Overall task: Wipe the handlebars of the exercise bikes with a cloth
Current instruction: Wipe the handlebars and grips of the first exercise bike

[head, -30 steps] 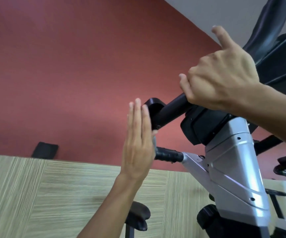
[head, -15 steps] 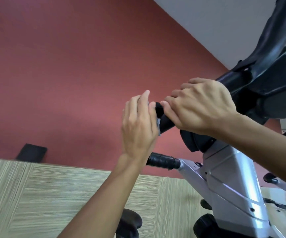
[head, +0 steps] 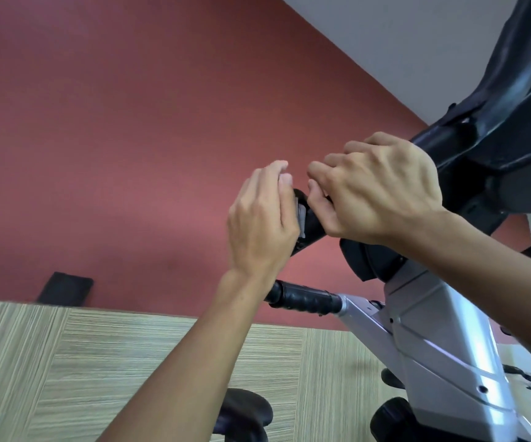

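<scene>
One camera, worn on my head, looks forward and up from very near my own hands, tilted so the scene leans. My left hand (head: 262, 218) and right hand (head: 375, 189) fill the middle of the view, close to the lens. The exercise bike (head: 442, 339) rises near on the right. A red wall (head: 130, 138) lies far behind, wood panelling (head: 98, 362) along the bottom.

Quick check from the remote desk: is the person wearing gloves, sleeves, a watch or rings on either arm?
No. The left hand and right hand are bare, without gloves or rings. Both forearms show uncovered to the frame edge: no sleeves, watch or bands visible.
</scene>
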A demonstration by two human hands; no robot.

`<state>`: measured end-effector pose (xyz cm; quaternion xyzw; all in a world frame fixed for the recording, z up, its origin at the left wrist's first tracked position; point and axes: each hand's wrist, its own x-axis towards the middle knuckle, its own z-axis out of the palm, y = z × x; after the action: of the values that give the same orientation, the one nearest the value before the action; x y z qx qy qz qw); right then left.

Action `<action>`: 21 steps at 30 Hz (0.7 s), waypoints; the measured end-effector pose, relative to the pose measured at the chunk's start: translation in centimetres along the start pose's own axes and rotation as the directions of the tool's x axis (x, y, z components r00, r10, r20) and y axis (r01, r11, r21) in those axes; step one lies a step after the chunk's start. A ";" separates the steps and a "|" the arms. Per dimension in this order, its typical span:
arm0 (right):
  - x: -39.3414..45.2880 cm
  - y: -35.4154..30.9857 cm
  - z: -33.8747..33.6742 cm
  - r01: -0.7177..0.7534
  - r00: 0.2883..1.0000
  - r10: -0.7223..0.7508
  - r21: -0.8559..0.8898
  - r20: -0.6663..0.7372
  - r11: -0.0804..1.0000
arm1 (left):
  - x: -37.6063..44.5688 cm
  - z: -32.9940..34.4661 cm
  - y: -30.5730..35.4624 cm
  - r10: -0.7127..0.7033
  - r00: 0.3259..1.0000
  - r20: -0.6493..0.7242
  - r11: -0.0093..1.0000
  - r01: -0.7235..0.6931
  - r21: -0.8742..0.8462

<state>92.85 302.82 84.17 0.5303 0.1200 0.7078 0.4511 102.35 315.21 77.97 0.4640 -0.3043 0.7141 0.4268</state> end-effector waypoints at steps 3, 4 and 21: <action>-0.1 -0.1 -0.2 -0.019 1.000 0.018 0.014 0.022 1.000 | -2.2 -0.9 -2.0 -0.056 0.998 -0.013 0.998 0.055 -0.041; -0.1 -0.1 -0.3 -0.021 0.999 0.020 0.020 0.030 1.000 | -2.7 -1.2 -2.6 -0.095 0.995 -0.024 0.995 0.094 -0.031; 0.5 11.1 -6.4 -0.167 0.976 0.145 0.130 0.165 0.977 | -1.5 -0.8 1.0 -0.074 0.997 -0.039 0.993 0.077 0.090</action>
<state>81.68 298.86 89.09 0.6223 0.0931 0.6873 0.3629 101.50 314.91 76.21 0.4815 -0.2457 0.7189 0.4369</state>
